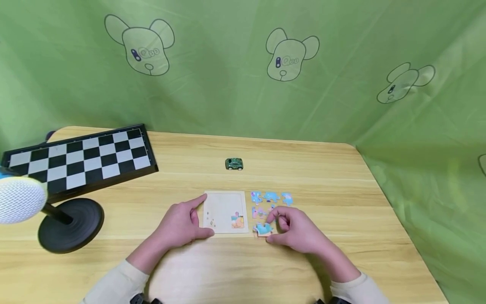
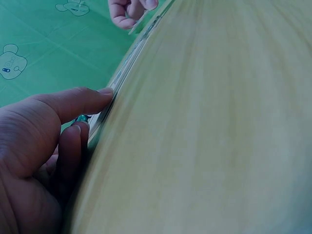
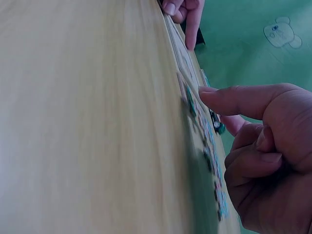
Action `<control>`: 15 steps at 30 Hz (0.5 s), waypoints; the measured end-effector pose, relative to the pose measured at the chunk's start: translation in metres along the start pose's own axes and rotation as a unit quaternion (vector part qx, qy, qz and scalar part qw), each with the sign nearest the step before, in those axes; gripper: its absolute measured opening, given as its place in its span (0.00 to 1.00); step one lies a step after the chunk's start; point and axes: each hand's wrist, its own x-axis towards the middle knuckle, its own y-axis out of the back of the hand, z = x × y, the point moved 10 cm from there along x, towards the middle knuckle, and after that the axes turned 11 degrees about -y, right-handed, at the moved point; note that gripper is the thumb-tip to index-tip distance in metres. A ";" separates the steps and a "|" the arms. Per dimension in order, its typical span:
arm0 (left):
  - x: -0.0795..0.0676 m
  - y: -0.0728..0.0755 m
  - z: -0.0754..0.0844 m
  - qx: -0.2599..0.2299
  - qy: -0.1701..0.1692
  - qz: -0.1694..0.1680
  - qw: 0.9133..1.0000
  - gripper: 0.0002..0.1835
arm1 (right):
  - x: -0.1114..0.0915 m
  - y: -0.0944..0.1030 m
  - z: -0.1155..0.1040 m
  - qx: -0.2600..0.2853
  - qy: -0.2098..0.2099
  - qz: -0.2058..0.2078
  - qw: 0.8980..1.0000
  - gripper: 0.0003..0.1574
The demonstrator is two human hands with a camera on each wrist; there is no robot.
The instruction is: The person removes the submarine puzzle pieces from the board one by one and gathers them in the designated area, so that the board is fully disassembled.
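A pale square puzzle tray lies flat on the table, with one printed puzzle piece in its lower right corner. My left hand steadies the tray at its left side, the straight index finger at the upper left corner and the thumb at the lower left. To the right, my right hand pinches a blue and orange puzzle piece between thumb and index finger, just beyond the tray's right edge. The right wrist view shows that hand's other fingers curled in. Several loose pieces lie in rows behind it.
A small green toy car stands behind the tray. At the left are a black-and-white checkered board and a round black stand bearing a white mesh-like head. Green printed cloth borders the table's back and right.
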 end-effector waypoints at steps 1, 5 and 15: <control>0.000 0.000 0.000 -0.001 0.000 0.000 1.000 0.54 | -0.001 0.001 0.003 0.000 0.000 0.000 1.000 0.22; 0.000 0.000 0.000 0.000 0.001 0.000 1.000 0.55 | -0.006 0.006 0.012 0.003 -0.008 -0.002 1.000 0.23; 0.001 0.000 0.000 0.006 0.002 -0.001 1.000 0.55 | -0.011 0.013 0.027 0.001 -0.023 -0.007 1.000 0.22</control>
